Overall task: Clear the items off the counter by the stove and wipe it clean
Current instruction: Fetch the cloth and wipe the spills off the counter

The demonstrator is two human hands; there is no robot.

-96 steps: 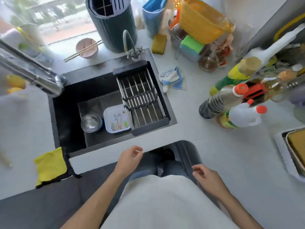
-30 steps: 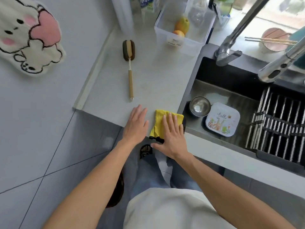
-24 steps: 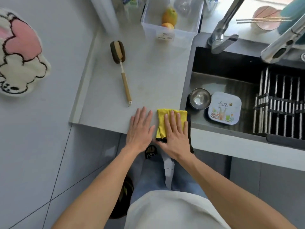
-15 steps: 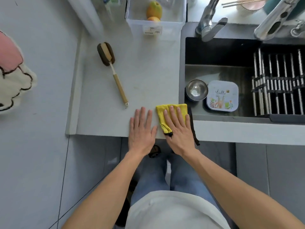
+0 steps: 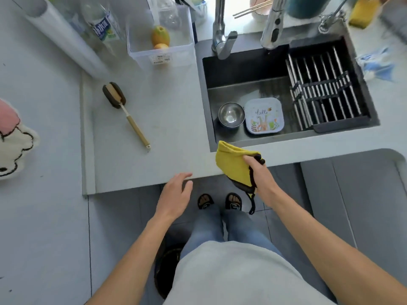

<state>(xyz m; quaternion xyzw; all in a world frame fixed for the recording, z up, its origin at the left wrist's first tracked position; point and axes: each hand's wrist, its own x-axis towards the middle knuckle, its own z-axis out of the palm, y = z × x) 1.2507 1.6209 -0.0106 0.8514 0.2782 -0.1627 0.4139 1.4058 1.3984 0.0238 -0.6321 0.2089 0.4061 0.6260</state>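
Note:
My right hand (image 5: 261,176) grips a yellow cloth (image 5: 233,164) with a dark backing, lifted off the counter just in front of the sink's near-left corner. My left hand (image 5: 176,194) hovers with relaxed fingers at the front edge of the grey counter (image 5: 167,119), holding nothing. A long-handled brush (image 5: 124,112) with a dark head lies on the counter to the left.
A black sink (image 5: 253,89) holds a steel bowl (image 5: 231,114), a square plate (image 5: 264,115) and a drying rack (image 5: 323,89). At the back stand a clear bin with fruit (image 5: 160,38), a bottle (image 5: 103,27) and a white roll (image 5: 63,34). Two taps (image 5: 222,40) overhang the sink.
My right hand has picked the yellow cloth up off the counter and moved right. My left hand has lifted from the counter and drawn back to its front edge.

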